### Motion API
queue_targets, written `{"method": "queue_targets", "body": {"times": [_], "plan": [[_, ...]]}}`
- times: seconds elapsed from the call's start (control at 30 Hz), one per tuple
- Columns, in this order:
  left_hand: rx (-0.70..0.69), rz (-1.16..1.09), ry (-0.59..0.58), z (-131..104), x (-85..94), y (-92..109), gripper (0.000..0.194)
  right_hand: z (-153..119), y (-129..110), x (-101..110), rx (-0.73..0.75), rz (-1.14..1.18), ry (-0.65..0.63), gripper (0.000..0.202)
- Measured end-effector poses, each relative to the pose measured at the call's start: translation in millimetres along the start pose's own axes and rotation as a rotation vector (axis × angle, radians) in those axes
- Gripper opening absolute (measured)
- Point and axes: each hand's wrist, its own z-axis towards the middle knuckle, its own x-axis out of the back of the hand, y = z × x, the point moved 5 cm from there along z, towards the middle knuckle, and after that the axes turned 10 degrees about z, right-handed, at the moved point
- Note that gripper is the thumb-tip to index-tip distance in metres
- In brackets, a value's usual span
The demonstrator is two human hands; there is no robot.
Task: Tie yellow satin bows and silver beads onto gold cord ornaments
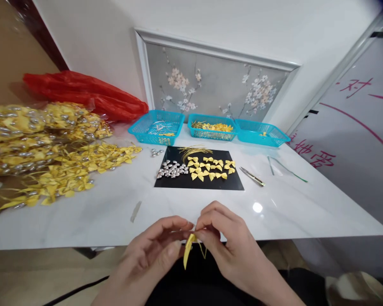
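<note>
The left hand (161, 246) and the right hand (231, 238) meet over the lap, just in front of the near edge of the shiny white bench (98, 227); the folded yellow ribbon piece (187, 256) is between them, hanging with its tip down. The right thumb and finger look pressed together, pinching its top end next to a thin gold strand (205, 256); the left fingers curl around the other side, with the thumb tip close to the ribbon, but I cannot tell if they pinch it or only steady it.

To do this fiddly bit well, it should help to hold the ribbon lightly, so it does not get squashed, while the other hand guides the strand; a snug, gentle pull is better than a hard tug, which could crease the ribbon; small, slow moves seem best.

The ribbon piece is bright yellow, long and narrow from this side, a bit curved, and pointy at the bottom; the strand makes a small droopy loop beside it, under the right hand; the very top is hidden by the fingertips. On the flat black mat (170, 153) lie small yellow bows (198, 175), shiny silver beads (172, 170) and a loose bunch of thin gold stems (196, 150).
</note>
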Motion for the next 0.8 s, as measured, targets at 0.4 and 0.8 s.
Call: {"method": "queue_targets", "body": {"times": [0.4, 0.8], "plan": [[-0.142, 0.521, 0.154, 34.8, -9.2, 7.5, 0.028, 1.6, 17.3, 8.8, -0.094, -0.23, 0.081, 0.019], [-0.173, 0.764, 0.161, 84.3, -15.7, 9.4, 0.015, -17.8, -16.6, 116.0, 0.263, 0.339, 0.927, 0.018]]}}
